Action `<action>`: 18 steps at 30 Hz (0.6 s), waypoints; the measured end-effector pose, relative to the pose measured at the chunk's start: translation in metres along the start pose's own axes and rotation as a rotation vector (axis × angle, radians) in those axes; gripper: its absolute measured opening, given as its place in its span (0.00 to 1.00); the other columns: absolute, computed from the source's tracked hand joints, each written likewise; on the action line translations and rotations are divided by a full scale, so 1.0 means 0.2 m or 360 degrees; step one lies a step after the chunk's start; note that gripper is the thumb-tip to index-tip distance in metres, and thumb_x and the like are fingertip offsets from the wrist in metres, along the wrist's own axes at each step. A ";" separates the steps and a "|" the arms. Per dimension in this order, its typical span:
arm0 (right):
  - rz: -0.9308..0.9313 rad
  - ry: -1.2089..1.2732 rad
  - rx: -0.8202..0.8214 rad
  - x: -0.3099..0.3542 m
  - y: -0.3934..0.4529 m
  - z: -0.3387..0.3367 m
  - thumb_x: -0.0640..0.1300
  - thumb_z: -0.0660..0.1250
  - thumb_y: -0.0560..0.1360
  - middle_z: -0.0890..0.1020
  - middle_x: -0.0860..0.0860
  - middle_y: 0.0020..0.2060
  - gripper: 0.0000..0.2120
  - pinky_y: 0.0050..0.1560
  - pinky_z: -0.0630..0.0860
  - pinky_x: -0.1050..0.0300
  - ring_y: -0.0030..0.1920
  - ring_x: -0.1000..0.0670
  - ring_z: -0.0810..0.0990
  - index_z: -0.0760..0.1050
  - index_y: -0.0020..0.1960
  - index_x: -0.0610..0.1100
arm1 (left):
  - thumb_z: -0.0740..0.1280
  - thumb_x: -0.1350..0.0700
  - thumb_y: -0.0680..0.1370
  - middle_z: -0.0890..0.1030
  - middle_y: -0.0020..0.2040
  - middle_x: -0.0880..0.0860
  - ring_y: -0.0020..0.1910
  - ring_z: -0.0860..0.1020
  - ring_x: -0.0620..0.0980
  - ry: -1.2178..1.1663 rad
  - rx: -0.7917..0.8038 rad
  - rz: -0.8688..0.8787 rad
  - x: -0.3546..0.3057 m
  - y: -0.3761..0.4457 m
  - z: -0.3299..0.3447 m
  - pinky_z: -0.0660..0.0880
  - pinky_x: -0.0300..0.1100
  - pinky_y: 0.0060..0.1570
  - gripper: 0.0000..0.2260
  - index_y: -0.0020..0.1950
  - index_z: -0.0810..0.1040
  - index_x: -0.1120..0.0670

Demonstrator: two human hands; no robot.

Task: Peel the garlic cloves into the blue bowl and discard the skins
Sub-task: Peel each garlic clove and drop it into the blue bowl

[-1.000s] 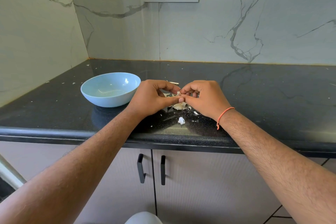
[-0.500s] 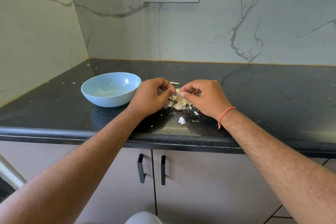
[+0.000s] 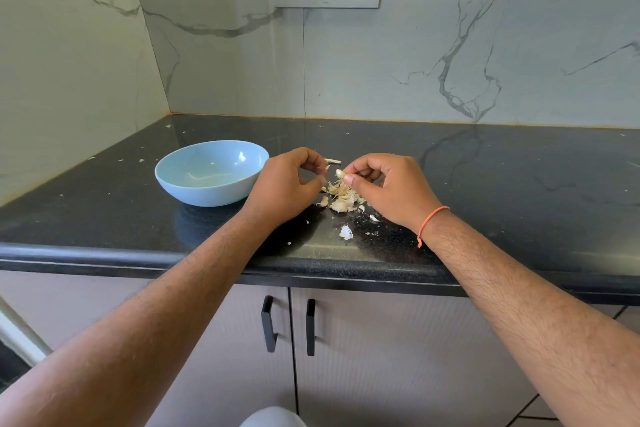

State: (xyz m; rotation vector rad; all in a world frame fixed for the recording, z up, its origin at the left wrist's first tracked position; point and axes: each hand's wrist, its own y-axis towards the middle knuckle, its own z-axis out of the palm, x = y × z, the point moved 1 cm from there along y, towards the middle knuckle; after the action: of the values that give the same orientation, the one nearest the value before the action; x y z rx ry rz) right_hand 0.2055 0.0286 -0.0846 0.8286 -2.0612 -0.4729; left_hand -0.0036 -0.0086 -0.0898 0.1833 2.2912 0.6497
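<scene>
Hands have parted — right hand (image 3: 388,189) pinches garlic clove (image 3: 340,173).

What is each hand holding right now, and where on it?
The right hand pinches a garlic clove by one end, between thumb and forefinger. The left hand pinches a small scrap of skin at its fingertips.

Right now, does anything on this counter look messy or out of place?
Yes. Garlic skins lie heaped on the black counter between the hands, with white flecks scattered out toward the back wall. The blue bowl sits upright and undamaged; whether it holds any cloves is hard to tell.
</scene>
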 end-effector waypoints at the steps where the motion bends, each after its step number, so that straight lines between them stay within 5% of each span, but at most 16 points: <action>1: 0.0015 0.0005 0.0006 0.00 0.00 0.00 0.44 0.76 0.77 0.85 0.59 0.39 0.02 0.40 0.73 0.74 0.38 0.63 0.79 0.87 0.49 0.49 | 0.73 0.58 0.79 0.86 0.50 0.39 0.36 0.84 0.48 -0.0008 0.0042 0.0034 0.00 0.00 0.00 0.81 0.38 0.43 0.11 0.58 0.83 0.46; 3: 0.0036 -0.0008 0.0030 -0.01 0.00 0.01 0.44 0.75 0.78 0.84 0.60 0.39 0.02 0.40 0.73 0.73 0.38 0.62 0.79 0.86 0.49 0.49 | 0.74 0.60 0.79 0.85 0.48 0.35 0.34 0.84 0.48 -0.0047 0.0116 0.0111 -0.02 -0.01 0.00 0.78 0.33 0.39 0.14 0.63 0.84 0.47; 7: 0.0047 -0.0094 0.0072 -0.02 0.01 0.02 0.46 0.73 0.80 0.82 0.61 0.37 0.03 0.39 0.73 0.73 0.37 0.62 0.78 0.86 0.50 0.49 | 0.75 0.55 0.80 0.83 0.35 0.33 0.32 0.83 0.41 -0.0076 0.0088 0.0167 -0.03 -0.01 -0.01 0.75 0.30 0.37 0.06 0.55 0.88 0.46; 18: -0.0041 -0.0131 0.0023 -0.02 0.01 0.02 0.49 0.75 0.78 0.86 0.59 0.39 0.03 0.40 0.78 0.65 0.39 0.56 0.82 0.87 0.50 0.52 | 0.75 0.53 0.80 0.83 0.32 0.35 0.32 0.80 0.37 -0.0114 0.0115 0.0151 -0.03 -0.01 0.00 0.77 0.32 0.38 0.03 0.53 0.88 0.47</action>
State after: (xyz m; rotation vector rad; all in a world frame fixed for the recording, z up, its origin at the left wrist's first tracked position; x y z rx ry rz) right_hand 0.2031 0.0332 -0.0879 0.8578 -2.1342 -0.5142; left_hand 0.0000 -0.0124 -0.0865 0.3459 2.2491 0.5985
